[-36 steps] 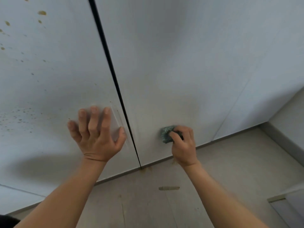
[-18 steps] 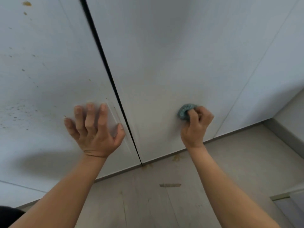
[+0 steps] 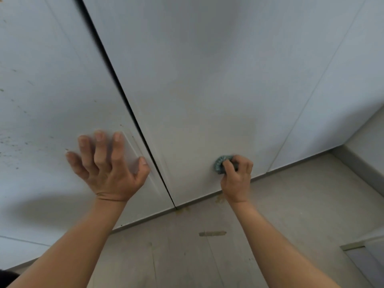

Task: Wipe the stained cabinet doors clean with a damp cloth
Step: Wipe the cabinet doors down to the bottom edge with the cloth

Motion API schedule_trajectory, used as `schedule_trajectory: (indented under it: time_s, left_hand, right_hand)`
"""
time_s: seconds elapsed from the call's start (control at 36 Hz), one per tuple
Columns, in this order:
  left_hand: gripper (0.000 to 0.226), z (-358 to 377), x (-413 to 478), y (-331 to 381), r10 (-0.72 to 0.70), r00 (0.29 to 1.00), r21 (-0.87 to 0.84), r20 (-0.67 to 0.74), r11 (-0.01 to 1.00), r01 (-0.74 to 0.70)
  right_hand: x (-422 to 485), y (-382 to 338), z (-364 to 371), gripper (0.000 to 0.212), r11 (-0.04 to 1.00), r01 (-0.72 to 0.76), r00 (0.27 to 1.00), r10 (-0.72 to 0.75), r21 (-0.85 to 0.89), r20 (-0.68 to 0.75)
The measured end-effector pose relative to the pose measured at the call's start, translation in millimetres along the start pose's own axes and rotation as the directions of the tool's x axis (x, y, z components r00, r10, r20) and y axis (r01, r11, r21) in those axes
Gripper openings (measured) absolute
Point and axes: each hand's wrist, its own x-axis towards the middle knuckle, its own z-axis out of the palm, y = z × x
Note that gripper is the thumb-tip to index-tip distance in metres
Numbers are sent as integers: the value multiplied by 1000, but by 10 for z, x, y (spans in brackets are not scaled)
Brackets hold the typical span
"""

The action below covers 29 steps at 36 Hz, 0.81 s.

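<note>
Two white cabinet doors fill the view, split by a dark vertical gap. The left door (image 3: 52,90) carries small brown specks, thickest at its left side. My left hand (image 3: 108,169) lies flat against its lower right part, fingers spread. The right door (image 3: 207,80) looks mostly free of specks. Low on it, my right hand (image 3: 236,177) grips a balled green-grey cloth (image 3: 220,164) and presses it against the door, just above the bottom edge.
A pale wood-look floor (image 3: 291,215) runs below the doors, with brownish drips at the base of the door gap (image 3: 182,209) and a smear (image 3: 212,233) further out. A grey skirting and wall (image 3: 365,154) close in at the right.
My right hand swept the cloth from lower left up to the right across the right door and stayed low on it. The left hand kept its place flat on the left door.
</note>
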Motion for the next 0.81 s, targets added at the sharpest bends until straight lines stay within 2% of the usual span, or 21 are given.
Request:
schedule_trajectory:
  time_s: [0.08, 0.17, 0.22, 0.28, 0.31, 0.44, 0.53, 0.56, 0.58, 0.64, 0.67, 0.69, 0.72, 0.81]
  left_hand:
    - [86, -3, 5, 3, 2, 1000, -1, 3, 1000, -2]
    - [88, 0, -1, 13, 4, 1000, -5, 4, 1000, -4]
    - [88, 4, -1, 16, 4, 1000, -11, 6, 1000, -4]
    - [88, 5, 3, 16, 3, 1000, -7, 3, 1000, -3]
    - [88, 5, 5, 16, 2, 1000, -3, 3, 1000, -2]
    - [88, -7, 0, 18, -5, 1000, -3, 20, 1000, 5]
    - [86, -12, -13, 11, -12, 1000, -1, 29, 1000, 12]
    - [86, -10, -12, 10, -13, 999, -2, 30, 1000, 13]
    - [85, -14, -16, 7, -14, 999, -3, 33, 1000, 15]
    - [85, -16, -7, 5, -8, 999, -7, 33, 1000, 8]
    - [85, -19, -3, 7, -4, 999, -10, 33, 1000, 4]
    - [85, -19, -1, 16, -1, 999, -12, 33, 1000, 2]
    - [85, -16, 0, 21, -1, 1000, -13, 30, 1000, 2]
    - [86, -12, 3, 33, -9, 1000, -15, 29, 1000, 9]
  right_hand:
    - [-118, 15, -44, 27, 995, -96, 992, 94, 23, 86]
    - [31, -27, -197, 30, 934, -311, 949, 315, 175, 6]
    - [234, -51, -311, 26, 820, -483, 837, 535, 309, -112]
    - [495, -97, -403, 22, 704, -551, 700, 683, 448, -211]
    - [640, -135, -426, 23, 680, -541, 669, 704, 495, -236]
    - [1021, -420, -311, 36, 736, -426, 700, 637, 526, -324]
    - [918, -435, -153, 36, 727, -460, 669, 662, 510, -339]
    - [867, -387, -110, 37, 680, -512, 617, 716, 524, -326]
    - [819, -324, -80, 39, 597, -582, 534, 793, 553, -294]
    - [734, -163, -58, 41, 349, -717, 312, 935, 603, -170]
    - [690, -75, -53, 41, 259, -758, 242, 964, 599, -110]
    - [651, 3, -56, 41, 232, -778, 228, 970, 584, -81]
    - [635, 57, -74, 41, 243, -785, 243, 967, 569, -78]
    - [735, 204, -188, 40, 356, -752, 321, 933, 555, -164]
